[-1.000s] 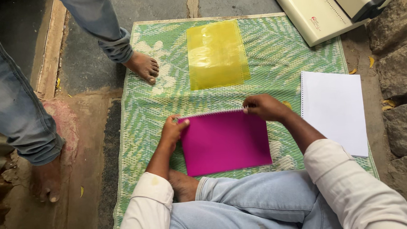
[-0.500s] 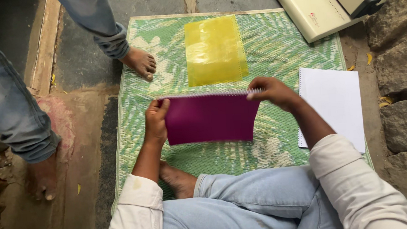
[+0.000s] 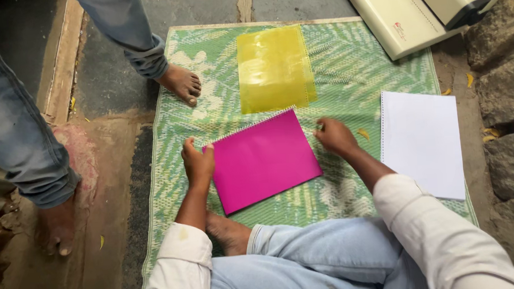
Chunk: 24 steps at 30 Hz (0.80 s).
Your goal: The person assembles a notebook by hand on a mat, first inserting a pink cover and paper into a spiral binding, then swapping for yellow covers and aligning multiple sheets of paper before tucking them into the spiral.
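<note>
Left hand (image 3: 198, 164): fingers curled, gripping the left edge of the magenta spiral-bound booklet (image 3: 264, 160).
Right hand (image 3: 334, 136): fingertips pressed on the green patterned woven mat (image 3: 347, 69), just right of the booklet; holding nothing.
Beyond the booklet: translucent yellow plastic sheet (image 3: 273, 68).
Right of the right hand: white paper stack (image 3: 422, 143).

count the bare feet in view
3. One foot stands on the mat's top left edge, another foot on the floor at left, and the wearer's own foot is tucked beneath the magenta booklet.
</note>
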Each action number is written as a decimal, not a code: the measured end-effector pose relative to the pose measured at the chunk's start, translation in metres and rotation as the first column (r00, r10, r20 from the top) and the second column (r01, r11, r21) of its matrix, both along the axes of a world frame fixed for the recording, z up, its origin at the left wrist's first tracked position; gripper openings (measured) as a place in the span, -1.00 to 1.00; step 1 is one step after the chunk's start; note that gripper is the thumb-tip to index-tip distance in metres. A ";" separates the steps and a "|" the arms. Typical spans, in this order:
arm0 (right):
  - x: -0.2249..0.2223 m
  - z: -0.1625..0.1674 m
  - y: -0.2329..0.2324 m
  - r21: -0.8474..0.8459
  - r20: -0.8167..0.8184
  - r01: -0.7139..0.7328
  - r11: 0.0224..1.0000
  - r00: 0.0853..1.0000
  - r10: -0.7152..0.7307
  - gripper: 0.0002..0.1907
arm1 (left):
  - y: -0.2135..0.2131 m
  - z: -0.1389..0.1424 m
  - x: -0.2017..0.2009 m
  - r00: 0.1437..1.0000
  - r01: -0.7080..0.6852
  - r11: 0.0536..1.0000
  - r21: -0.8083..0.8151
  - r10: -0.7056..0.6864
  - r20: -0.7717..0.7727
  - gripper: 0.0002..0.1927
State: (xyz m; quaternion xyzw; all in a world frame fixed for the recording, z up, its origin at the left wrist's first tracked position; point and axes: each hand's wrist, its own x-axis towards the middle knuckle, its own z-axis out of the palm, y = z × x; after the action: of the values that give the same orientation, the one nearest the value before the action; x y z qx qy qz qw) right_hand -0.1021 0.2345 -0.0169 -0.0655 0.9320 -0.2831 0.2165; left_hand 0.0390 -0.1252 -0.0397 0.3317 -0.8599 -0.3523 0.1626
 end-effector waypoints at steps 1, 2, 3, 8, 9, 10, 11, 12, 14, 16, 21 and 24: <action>-0.005 0.004 -0.006 0.027 -0.083 0.077 0.997 0.994 -0.075 -0.49 | 0.002 0.001 0.000 0.999 0.025 1.000 0.014 -0.026 0.035 -0.38; -0.012 0.008 -0.013 -0.044 -0.219 0.105 0.994 0.969 -0.112 -0.43 | 0.007 0.002 0.002 0.996 0.050 0.998 0.032 -0.052 0.074 -0.40; -0.026 0.013 -0.021 -0.118 -0.350 0.118 0.986 0.924 -0.152 -0.38 | 0.013 0.003 0.001 0.991 0.070 0.996 0.049 -0.075 0.110 -0.41; -0.067 0.027 -0.077 0.049 -0.253 0.371 0.927 0.903 -0.348 0.02 | 0.043 0.014 -0.003 0.944 0.307 0.949 0.068 -0.313 0.104 -0.45; -0.073 0.028 -0.083 0.088 -0.235 0.384 0.919 0.905 -0.356 -0.03 | 0.047 0.018 -0.007 0.935 0.312 0.942 0.122 -0.327 0.138 -0.44; -0.073 0.028 -0.089 0.128 -0.210 0.398 0.908 0.906 -0.367 -0.07 | 0.048 0.022 -0.009 0.919 0.358 0.920 0.158 -0.377 0.117 -0.46; -0.070 0.025 -0.093 0.177 -0.173 0.409 0.895 0.908 -0.381 -0.11 | 0.050 0.026 -0.005 0.897 0.403 0.893 0.200 -0.429 0.105 -0.48; -0.068 0.023 -0.095 0.174 -0.155 0.394 0.902 0.916 -0.370 -0.25 | 0.052 0.030 -0.002 0.871 0.450 0.860 0.242 -0.482 0.091 -0.50; -0.066 0.021 -0.096 0.162 -0.119 0.358 0.920 0.932 -0.342 -0.49 | 0.053 0.039 -0.005 0.843 0.486 0.837 0.252 -0.525 0.117 -0.53; -0.063 0.022 -0.096 0.150 -0.173 0.412 0.899 0.906 -0.387 -0.28 | 0.057 0.047 0.001 0.825 0.506 0.823 0.258 -0.549 0.133 -0.55; -0.053 0.042 -0.106 0.114 -0.211 0.464 0.878 0.875 -0.435 -0.11 | 0.067 0.064 0.001 0.788 0.551 0.805 0.223 -0.589 0.179 -0.56; -0.055 0.053 -0.111 0.106 -0.155 0.500 0.859 0.862 -0.483 -0.08 | 0.069 0.063 0.001 0.771 0.551 0.796 0.250 -0.600 0.212 -0.50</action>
State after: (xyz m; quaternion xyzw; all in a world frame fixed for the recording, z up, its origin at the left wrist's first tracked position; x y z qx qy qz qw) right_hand -0.1571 0.1237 0.0357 0.1731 0.9471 -0.2570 0.0833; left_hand 0.0402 -0.0562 0.0231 0.1109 -0.8999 -0.4079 -0.1067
